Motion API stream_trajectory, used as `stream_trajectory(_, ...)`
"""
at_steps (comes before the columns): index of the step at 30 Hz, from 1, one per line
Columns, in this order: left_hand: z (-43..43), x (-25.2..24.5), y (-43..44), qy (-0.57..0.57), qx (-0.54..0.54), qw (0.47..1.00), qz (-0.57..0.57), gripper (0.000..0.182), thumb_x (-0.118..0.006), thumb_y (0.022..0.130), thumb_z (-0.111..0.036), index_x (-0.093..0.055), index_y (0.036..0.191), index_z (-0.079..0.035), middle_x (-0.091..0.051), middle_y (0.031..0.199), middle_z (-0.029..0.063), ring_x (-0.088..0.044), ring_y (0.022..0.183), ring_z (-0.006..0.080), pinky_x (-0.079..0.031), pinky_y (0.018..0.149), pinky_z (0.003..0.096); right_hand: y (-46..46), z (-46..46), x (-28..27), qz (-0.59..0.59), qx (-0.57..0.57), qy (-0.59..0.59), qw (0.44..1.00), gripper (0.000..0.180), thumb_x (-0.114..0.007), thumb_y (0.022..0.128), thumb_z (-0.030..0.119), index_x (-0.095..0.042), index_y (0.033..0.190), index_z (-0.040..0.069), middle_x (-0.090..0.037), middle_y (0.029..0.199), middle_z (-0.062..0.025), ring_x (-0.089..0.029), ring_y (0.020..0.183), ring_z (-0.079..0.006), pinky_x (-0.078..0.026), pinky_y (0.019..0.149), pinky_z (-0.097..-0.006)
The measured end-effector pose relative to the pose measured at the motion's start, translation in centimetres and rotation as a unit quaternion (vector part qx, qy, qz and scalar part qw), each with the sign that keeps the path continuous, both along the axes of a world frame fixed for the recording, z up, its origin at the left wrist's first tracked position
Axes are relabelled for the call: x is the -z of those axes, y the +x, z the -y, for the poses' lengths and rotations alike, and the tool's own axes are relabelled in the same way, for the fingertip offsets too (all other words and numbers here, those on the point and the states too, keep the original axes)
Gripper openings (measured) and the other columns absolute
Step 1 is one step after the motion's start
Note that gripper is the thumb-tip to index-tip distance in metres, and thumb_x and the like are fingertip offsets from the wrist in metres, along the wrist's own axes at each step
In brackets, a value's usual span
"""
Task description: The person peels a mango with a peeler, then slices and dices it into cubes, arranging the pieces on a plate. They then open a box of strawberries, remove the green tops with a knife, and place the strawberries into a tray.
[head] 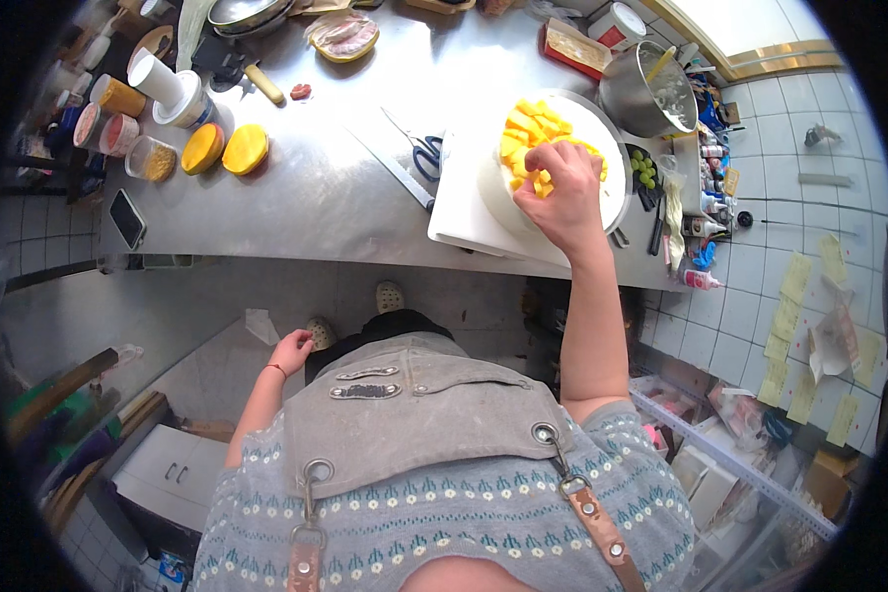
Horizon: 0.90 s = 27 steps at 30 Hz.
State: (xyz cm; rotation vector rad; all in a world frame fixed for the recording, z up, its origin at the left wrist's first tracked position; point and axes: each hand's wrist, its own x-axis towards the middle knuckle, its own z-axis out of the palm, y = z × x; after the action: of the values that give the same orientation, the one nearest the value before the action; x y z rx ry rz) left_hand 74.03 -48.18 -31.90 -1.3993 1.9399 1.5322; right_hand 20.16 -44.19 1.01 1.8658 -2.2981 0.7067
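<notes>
A round cake coated in white cream (514,203) stands on a clear round board, beside or partly over a white cutting board (455,211). Yellow mango cubes (536,126) cover part of its top. Over these cubes is my right hand (566,189), thumb and fingertips bent toward each other; whether a cube is between them cannot be told. My left hand (294,350) hangs low beside the grey apron, away from the table, its fingers loosely curled and nothing visible in it. Two mango halves (246,149) lie on the steel table at the left.
Blue-handled scissors (427,157) and a long metal blade (392,166) lie left of the cutting board. Farther right are a steel mixing bowl (636,96), green grapes (642,169) and piping bottles. Plastic tubs and a phone (128,219) occupy the table's left end.
</notes>
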Motion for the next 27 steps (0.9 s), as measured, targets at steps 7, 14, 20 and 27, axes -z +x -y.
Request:
stream_trajectory(7, -1.0, -0.5, 0.7, 0.001, -0.008, 1.000, 0.028, 0.036, -0.065, 0.099, -0.027, -0.066, 0.127, -0.004, -0.072, 0.123, 0.0154, -0.071, 0.111, 0.0283, -0.056, 0.097, 0.0392, -1.1, 0.8, -0.3, 0.029, -0.048, 0.059, 0.997, 0.018, -0.072, 0.075, 0.006, -0.067, 0.092, 0.012, -0.064, 0.093, -0.0052, -0.060, 0.097, -0.0252, -0.037, 0.091, -0.0402)
stream_trajectory(14, -1.3, -1.2, 0.3, -0.012, 0.004, 1.000, 0.015, 0.036, -0.064, 0.099, -0.028, -0.066, 0.127, -0.004, -0.072, 0.123, 0.0155, -0.071, 0.111, 0.0290, -0.056, 0.097, 0.0393, -1.7, 0.6, 0.0, 0.024, -0.082, 0.070, 0.994, 0.015, -0.074, 0.080, 0.005, -0.071, 0.092, 0.012, -0.067, 0.098, -0.0050, -0.061, 0.102, -0.0241, -0.037, 0.094, -0.0386)
stream_trajectory(20, -0.9, -1.5, -0.3, -0.011, 0.001, 1.000, 0.010, 0.037, -0.064, 0.099, -0.027, -0.065, 0.127, -0.003, -0.072, 0.123, 0.0161, -0.071, 0.110, 0.0293, -0.056, 0.097, 0.0396, -1.4, 0.3, -0.1, -0.033, -0.097, 0.078, 0.992, 0.006, -0.073, 0.084, 0.009, -0.073, 0.090, 0.011, -0.068, 0.099, -0.0056, -0.062, 0.103, -0.0241, -0.038, 0.097, -0.0392)
stream_trajectory(27, -0.9, -1.7, 0.0, -0.008, -0.011, 1.000, -0.001, 0.039, -0.065, 0.098, -0.028, -0.065, 0.129, -0.003, -0.072, 0.123, 0.0165, -0.072, 0.109, 0.0295, -0.056, 0.096, 0.0390, -1.0, 0.3, -0.5, -0.071, -0.109, 0.077, 0.989, 0.007, -0.072, 0.086, 0.011, -0.073, 0.093, 0.010, -0.069, 0.100, -0.0053, -0.064, 0.100, -0.0231, -0.038, 0.095, -0.0386)
